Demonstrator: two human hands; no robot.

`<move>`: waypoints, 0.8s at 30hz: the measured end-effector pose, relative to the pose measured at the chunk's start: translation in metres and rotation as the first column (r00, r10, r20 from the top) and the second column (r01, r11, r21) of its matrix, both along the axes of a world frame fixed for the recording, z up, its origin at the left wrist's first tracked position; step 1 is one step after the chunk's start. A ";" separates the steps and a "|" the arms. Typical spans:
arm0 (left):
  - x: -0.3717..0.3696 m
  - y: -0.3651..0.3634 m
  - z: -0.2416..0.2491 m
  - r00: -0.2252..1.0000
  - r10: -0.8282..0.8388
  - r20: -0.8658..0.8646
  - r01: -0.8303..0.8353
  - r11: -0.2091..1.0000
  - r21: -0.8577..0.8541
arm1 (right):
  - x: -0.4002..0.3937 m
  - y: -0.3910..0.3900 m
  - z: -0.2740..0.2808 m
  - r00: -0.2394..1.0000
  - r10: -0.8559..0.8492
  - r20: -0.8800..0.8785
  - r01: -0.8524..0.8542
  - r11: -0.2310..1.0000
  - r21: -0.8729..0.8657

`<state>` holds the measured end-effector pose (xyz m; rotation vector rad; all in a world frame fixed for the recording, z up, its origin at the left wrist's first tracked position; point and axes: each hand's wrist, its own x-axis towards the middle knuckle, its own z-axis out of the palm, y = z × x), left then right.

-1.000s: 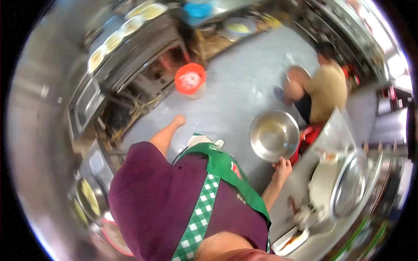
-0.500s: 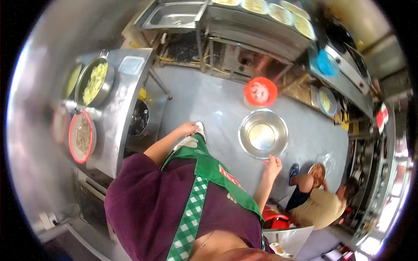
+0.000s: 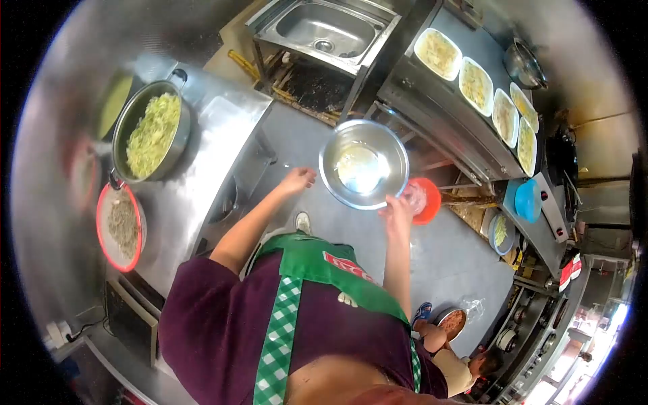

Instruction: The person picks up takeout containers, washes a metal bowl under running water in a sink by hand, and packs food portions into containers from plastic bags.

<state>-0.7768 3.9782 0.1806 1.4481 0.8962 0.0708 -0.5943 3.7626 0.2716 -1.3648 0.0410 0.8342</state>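
A wide stainless steel basin (image 3: 331, 172) hangs in the air in front of me, tilted slightly, with light glaring off its inner bottom. My right hand (image 3: 398, 214) pinches its near right rim. To the left of the basin, my left hand (image 3: 298, 181) is apart from the rim, its fingers loosely bent with nothing in them. A red-orange bucket (image 3: 430, 202) with pale contents stands on the floor behind my right hand, partly hidden by the hand and basin.
On the left steel table (image 3: 202, 162) stand a pot of chopped greens (image 3: 154, 135) and a red-rimmed basket (image 3: 108, 246). Ahead are a sink (image 3: 327, 30) and a counter with several filled white trays (image 3: 476, 86). A co-worker (image 3: 452, 370) crouches at lower right beside a bowl (image 3: 451, 324).
The basin has left the floor, lifted by my right hand and carried forward and left. My left hand has moved forward, closer to it. The view has turned towards the sink and trays.
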 end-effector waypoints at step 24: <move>0.241 0.466 0.087 0.972 0.231 0.034 -0.168 0.591 0.789 | 0.267 0.593 0.095 -0.504 0.471 0.724 0.021 0.845 -0.535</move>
